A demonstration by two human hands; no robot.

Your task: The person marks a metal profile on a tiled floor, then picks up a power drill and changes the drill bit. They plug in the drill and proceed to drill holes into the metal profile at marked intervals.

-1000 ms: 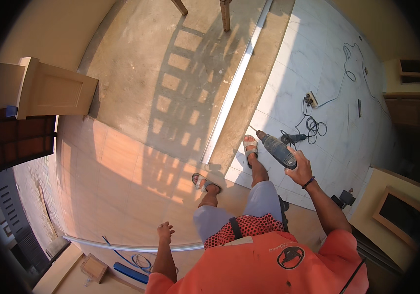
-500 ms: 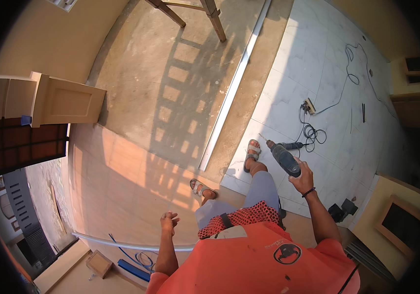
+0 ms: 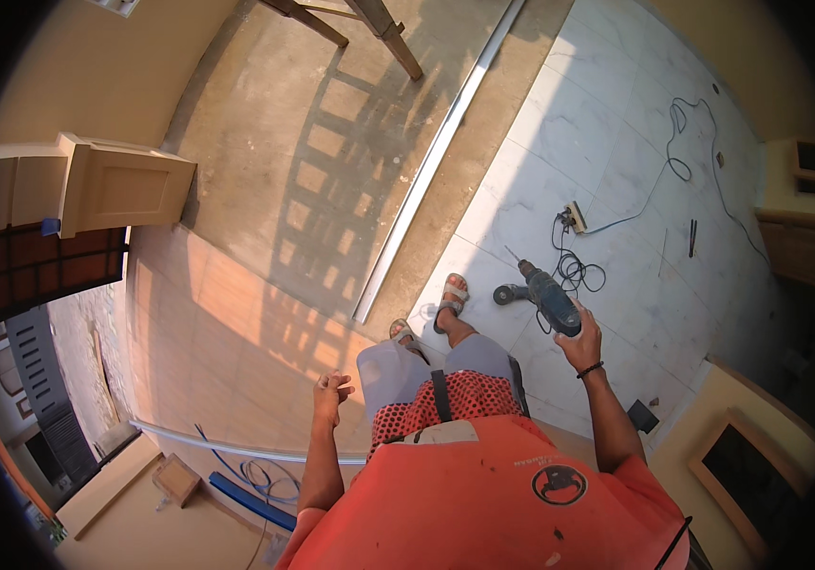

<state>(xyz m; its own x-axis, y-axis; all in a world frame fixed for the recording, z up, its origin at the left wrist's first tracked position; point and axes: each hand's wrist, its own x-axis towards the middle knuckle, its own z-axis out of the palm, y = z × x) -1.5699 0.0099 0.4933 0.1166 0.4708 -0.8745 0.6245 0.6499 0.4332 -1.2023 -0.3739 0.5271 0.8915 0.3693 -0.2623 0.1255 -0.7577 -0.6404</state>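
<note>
My right hand grips a dark blue-grey power drill with its bit pointing up and away over the white tiled floor. The drill's black cord runs in loose coils to a white socket strip. My left hand hangs free beside my left thigh, fingers loosely curled, holding nothing. My sandalled feet stand near the edge of the white tiles. An orange shirt and grey trousers fill the lower middle of the view.
A long pale metal rail lies along the seam between bare concrete and white tiles. Wooden ladder legs stand at the top. A beige pillar cap is at left. A white pipe, blue hose and small box lie at lower left.
The view has shifted so the floor slid downward and more ladder shows at top. My right hand with the drill has lowered slightly; my left hand stays beside my thigh.
</note>
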